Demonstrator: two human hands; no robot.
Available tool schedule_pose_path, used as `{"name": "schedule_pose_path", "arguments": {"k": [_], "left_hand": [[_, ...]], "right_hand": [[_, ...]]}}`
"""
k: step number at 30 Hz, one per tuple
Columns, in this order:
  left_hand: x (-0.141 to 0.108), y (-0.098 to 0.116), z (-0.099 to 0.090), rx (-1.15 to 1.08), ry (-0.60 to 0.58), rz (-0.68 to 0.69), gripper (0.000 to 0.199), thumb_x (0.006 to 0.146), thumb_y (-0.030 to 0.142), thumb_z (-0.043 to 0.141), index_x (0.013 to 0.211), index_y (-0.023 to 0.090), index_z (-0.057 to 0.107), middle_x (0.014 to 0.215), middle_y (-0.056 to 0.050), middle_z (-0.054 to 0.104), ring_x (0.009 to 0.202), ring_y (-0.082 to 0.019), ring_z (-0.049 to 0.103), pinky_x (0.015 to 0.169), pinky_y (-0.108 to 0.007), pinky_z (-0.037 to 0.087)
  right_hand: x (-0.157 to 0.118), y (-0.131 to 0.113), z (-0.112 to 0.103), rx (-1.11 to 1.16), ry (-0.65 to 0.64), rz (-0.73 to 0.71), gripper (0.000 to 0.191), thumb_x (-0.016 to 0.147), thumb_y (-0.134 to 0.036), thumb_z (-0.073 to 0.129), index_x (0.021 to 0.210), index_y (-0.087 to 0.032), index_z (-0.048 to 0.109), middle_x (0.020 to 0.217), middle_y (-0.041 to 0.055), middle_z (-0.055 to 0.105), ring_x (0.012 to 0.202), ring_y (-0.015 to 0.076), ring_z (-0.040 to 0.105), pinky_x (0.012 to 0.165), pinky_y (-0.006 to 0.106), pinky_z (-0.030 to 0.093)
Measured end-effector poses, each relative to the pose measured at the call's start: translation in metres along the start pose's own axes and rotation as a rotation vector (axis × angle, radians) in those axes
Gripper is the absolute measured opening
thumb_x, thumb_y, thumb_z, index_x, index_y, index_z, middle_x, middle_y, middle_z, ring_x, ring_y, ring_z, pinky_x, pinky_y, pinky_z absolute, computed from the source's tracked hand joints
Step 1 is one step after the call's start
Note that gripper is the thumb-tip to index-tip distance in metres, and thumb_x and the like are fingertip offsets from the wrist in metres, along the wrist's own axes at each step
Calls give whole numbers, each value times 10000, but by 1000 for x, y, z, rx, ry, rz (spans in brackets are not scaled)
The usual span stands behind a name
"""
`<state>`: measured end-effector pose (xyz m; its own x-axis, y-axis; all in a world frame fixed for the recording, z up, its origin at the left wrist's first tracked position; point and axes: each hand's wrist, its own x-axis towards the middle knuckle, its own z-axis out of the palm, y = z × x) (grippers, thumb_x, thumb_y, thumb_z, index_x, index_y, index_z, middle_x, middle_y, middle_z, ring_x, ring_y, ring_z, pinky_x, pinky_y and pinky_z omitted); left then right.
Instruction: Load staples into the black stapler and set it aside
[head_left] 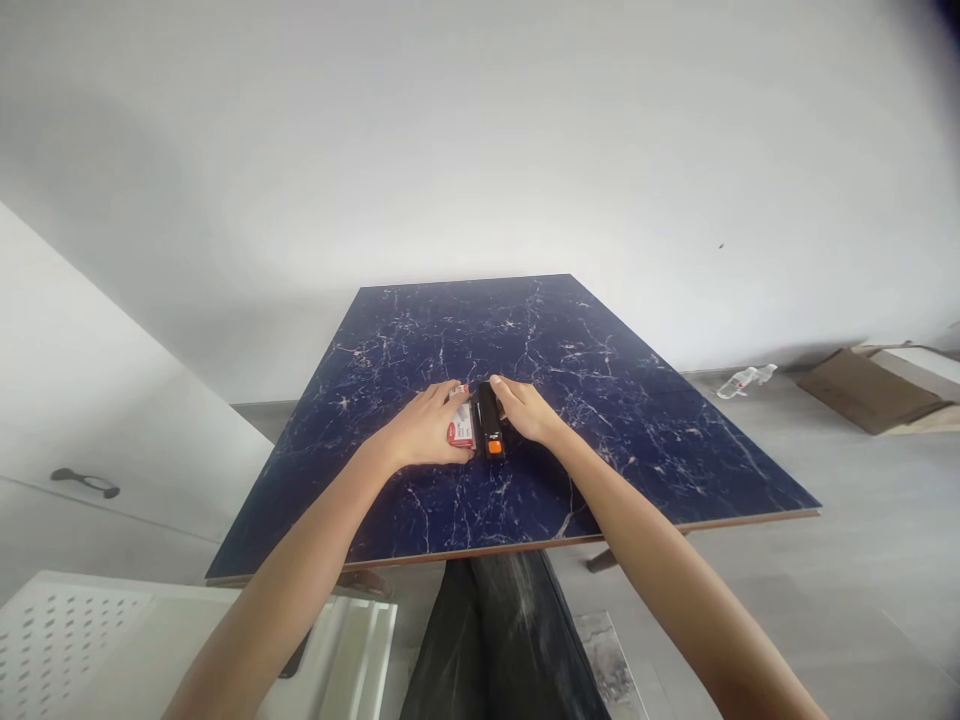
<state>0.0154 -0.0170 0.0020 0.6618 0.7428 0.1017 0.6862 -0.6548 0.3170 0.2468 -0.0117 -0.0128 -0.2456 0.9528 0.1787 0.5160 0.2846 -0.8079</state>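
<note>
1. The left hand (424, 428) lies on a small red-and-white box (462, 427), fingers curled loosely over its top and far edge; it covers the box rather than lifting it.
2. The right hand (528, 409) rests against the right side of a black stapler (489, 419), fingers laid along it and the thumb near its far end. Whether they truly clasp it is hard to tell from this angle.
3. The stapler has an orange near end and lies lengthwise, near to far, just beside the box and apparently touching it.
4. Both things sit on the dark blue marbled counter (600, 400), about the middle of its near half.
5. On the floor to the far right lie a clear plastic bottle (744, 380) and a flattened cardboard box (874, 388).
6. A white perforated panel (67, 625) shows at the near left.
</note>
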Motion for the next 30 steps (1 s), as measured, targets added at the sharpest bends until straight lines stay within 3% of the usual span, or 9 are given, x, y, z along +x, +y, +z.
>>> {"name": "schedule_pose_path", "arguments": {"k": [7, 9, 12, 16, 21, 23, 26, 30], "left_hand": [[-3, -7, -5, -142, -107, -108, 1233, 618, 694, 782, 1606, 315, 150, 1690, -106, 54, 1513, -479, 60, 1183, -623, 188], [-6, -11, -10, -185, -143, -130, 1251, 612, 658, 808, 1608, 345, 117, 1689, -97, 77, 1516, -475, 37, 1173, -637, 202], [-8, -13, -12, -239, -144, -98, 1203, 638, 591, 820, 1605, 338, 151, 1660, -113, 194, 1501, -430, 196, 1172, -580, 270], [-7, -6, -7, -281, -154, -77, 1221, 624, 604, 823, 1607, 341, 146, 1639, -118, 224, 1411, -405, 394, 1111, -505, 401], [-15, -2, -10, -240, -138, -122, 1320, 565, 622, 856, 1611, 351, 96, 1670, -108, 141, 1487, -452, 222, 1127, -559, 370], [-25, -1, -13, -311, -120, -158, 1317, 580, 602, 861, 1611, 351, 82, 1669, -125, 137, 1447, -445, 318, 1077, -541, 435], [-40, 9, -11, -511, -87, -216, 1220, 693, 508, 835, 1612, 344, 50, 1576, -178, 337, 1170, -333, 622, 908, -451, 564], [-43, 29, 7, -611, 76, -236, 1018, 794, 286, 787, 1598, 332, 165, 1346, -138, 579, 963, -244, 689, 829, -403, 595]], "right_hand": [[0, -1, -2, 36, -7, -4, 534, 1002, -629, 284, 801, -224, 569, 749, 28, 657, 695, 189, 641, 713, 295, 514], [-1, -2, -4, 57, -10, 15, 514, 1000, -626, 305, 817, -222, 565, 755, 24, 654, 683, 181, 646, 693, 287, 523], [-2, -5, -6, 99, -31, 36, 484, 997, -620, 331, 858, -222, 569, 767, 14, 644, 681, 175, 653, 658, 275, 537], [-3, -7, -7, 143, -56, 80, 464, 993, -613, 349, 868, -225, 570, 809, 15, 655, 700, 171, 661, 636, 263, 547], [-6, -11, -5, 15, 30, 36, 442, 1010, -568, 346, 862, -225, 581, 839, 27, 677, 773, 180, 669, 727, 276, 529], [-14, -12, -4, -35, 87, 62, 423, 1016, -550, 349, 919, -226, 603, 864, 37, 693, 802, 191, 682, 764, 293, 520], [-34, -12, 0, -29, 132, 121, 385, 1017, -526, 372, 1066, -236, 620, 916, 51, 722, 828, 211, 707, 799, 327, 528], [-63, -17, 9, 11, 158, 74, 367, 996, -470, 452, 1268, -257, 575, 1203, 81, 701, 1072, 244, 687, 935, 386, 523]]}}
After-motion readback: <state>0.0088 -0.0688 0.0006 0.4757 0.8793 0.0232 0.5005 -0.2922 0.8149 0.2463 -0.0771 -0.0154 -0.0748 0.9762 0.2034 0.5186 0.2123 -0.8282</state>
